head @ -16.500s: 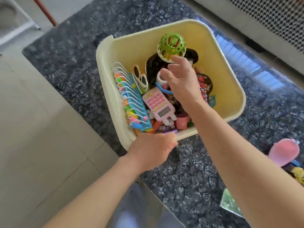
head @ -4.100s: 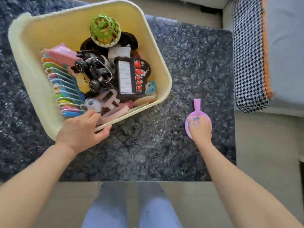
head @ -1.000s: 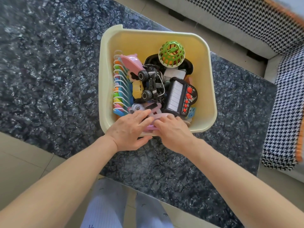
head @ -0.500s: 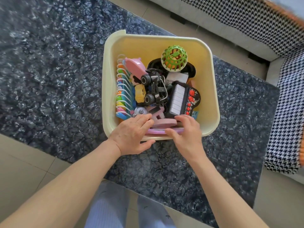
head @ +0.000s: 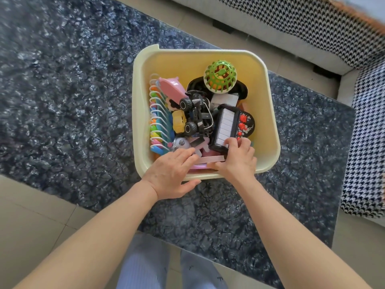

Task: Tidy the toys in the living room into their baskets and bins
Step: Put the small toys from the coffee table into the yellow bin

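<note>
Both hands at pale-yellow square plastic bin (head: 268,113), 6 o'clock rim. L hand (head: 170,174) fingers flat on flat pink plastic toy (head: 210,158); R hand (head: 239,157) fingers curled on it, nudging black toy piano (head: 231,126). Step: seating toy in bin. Next prob: press down, let go.

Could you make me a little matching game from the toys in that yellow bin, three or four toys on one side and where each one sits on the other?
Toys:
1. green lattice plastic ball
2. black monster truck with chunky wheels
3. black toy piano with white keys and red buttons
4. row of rainbow-coloured pieces with white hoops

Places in the pale yellow plastic bin:
A. along the left wall
B. far side, on top of the pile
C. under the right hand's fingertips
D. middle of the pile

Pairs: 1-B, 2-D, 3-C, 4-A
</note>
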`<move>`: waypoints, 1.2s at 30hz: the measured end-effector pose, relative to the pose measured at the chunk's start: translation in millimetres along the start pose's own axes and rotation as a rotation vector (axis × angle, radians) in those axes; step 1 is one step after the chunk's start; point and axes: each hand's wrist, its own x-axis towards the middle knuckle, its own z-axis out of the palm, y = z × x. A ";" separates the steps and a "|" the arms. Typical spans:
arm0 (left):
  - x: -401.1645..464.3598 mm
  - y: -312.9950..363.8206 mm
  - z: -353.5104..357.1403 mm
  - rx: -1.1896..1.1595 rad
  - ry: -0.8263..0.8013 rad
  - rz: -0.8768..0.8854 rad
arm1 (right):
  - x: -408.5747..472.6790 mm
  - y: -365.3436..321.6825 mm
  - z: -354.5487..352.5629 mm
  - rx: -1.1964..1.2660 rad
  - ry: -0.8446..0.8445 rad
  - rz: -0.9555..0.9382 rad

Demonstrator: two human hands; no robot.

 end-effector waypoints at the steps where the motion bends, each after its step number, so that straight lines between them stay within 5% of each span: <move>1: -0.1 1.2 -1.9 -0.009 0.020 -0.012 | -6.6 2.6 0.4 0.037 0.019 -0.030; 7: 6.6 -3.1 -20.7 -0.022 0.267 -0.528 | -58.4 9.9 3.0 0.568 0.269 -0.190; 10: 4.1 -11.8 -38.8 -0.023 0.187 -0.814 | -73.5 2.2 -2.5 0.721 0.206 -0.179; 16: 2.2 -23.8 -61.7 -0.491 -0.032 -1.170 | -93.1 -6.5 -3.4 0.783 0.144 -0.225; 21: -12.4 21.8 -57.9 -0.570 -0.082 -1.284 | -111.2 14.5 3.2 0.783 0.183 -0.143; 25: -28.6 82.5 -41.6 -1.138 0.008 -1.506 | -119.8 42.1 12.4 0.717 0.214 0.040; 28: -31.9 130.6 -27.0 -1.503 -0.075 -1.634 | -128.3 65.8 14.1 0.655 0.223 0.186; 31: -31.3 169.3 -30.0 -1.672 -0.346 -1.613 | -134.9 85.5 10.8 0.666 0.190 0.274; 34: -27.1 183.9 -47.5 -1.595 -0.687 -1.326 | -141.9 100.9 6.0 0.733 0.142 0.269; 36: -22.2 167.6 -51.6 -1.208 -0.517 -1.065 | -142.7 108.0 3.5 0.714 0.126 0.265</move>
